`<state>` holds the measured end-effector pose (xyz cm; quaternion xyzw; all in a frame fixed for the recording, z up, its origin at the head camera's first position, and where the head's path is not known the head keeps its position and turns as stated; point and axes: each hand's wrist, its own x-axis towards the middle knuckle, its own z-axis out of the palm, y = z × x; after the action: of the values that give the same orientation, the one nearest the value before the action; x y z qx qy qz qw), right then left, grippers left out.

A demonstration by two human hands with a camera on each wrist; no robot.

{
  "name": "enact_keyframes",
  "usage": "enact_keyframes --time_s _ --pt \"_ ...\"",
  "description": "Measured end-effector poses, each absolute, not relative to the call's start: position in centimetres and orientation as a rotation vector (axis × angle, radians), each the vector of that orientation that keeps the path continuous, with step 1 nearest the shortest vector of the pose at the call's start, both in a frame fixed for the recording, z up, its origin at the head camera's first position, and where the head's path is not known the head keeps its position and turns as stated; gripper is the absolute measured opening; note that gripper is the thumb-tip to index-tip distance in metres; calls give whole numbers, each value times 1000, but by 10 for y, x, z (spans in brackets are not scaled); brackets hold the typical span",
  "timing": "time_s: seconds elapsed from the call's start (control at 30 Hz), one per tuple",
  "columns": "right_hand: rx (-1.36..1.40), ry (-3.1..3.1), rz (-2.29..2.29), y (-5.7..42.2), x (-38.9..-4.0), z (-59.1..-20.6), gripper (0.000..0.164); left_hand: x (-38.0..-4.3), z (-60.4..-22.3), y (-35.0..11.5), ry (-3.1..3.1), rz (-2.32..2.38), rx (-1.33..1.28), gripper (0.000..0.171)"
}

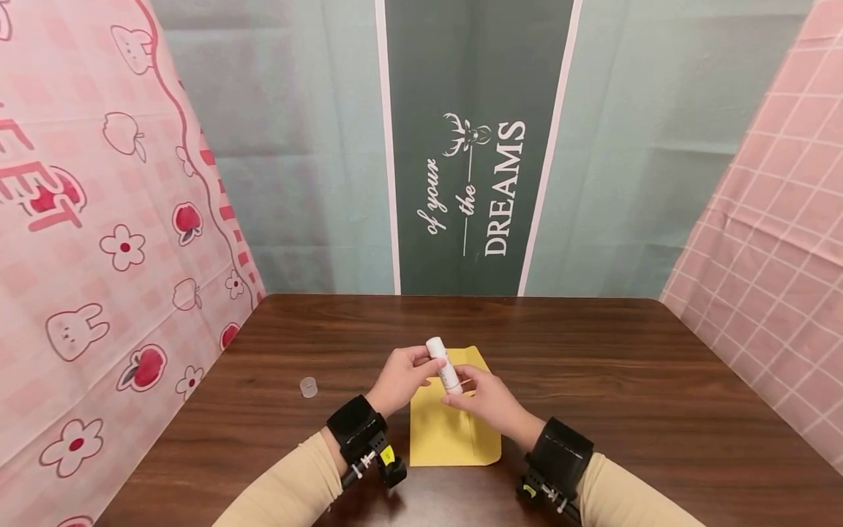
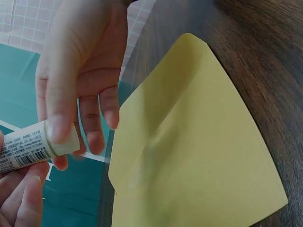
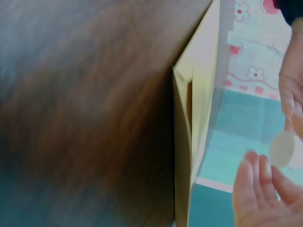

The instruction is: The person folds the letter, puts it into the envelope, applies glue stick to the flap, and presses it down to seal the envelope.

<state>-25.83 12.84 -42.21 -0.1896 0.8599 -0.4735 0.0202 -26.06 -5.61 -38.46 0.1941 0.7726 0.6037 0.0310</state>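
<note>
A white glue stick [image 1: 444, 369] is held tilted over a yellow envelope [image 1: 435, 439] in the head view. My left hand [image 1: 398, 379] grips its upper body between thumb and fingers. At the lower end, my right hand [image 1: 490, 401] pinches it; the left wrist view shows that thumb [image 2: 59, 125] lying on the end of the glue stick [image 2: 31, 146], beside printed text and a barcode. From the right wrist, the glue stick's pale round end [image 3: 282, 149] faces the camera. The envelope's flap [image 3: 201, 56] stands partly raised there.
A small translucent cap [image 1: 308, 387] lies on the dark wooden table [image 1: 593, 351], left of my left hand. Patterned pink cloths hang at both sides, and a green curtain [image 1: 316, 146] with lettering hangs behind the table's far edge.
</note>
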Motion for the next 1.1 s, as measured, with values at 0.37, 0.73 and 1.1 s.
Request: enact_keyframes --time_s 0.37,0.73,1.1 --pt "-619 2664 -1462 125 -260 -427 48 -246 -368 -58 2448 1792 624 25" --pt "-643 2660 -1442 126 -259 -427 53 -266 -398 -60 2485 1728 694 27" --pt "-727 2672 -1393 127 -259 -427 50 -271 -403 -60 2496 1704 727 27"
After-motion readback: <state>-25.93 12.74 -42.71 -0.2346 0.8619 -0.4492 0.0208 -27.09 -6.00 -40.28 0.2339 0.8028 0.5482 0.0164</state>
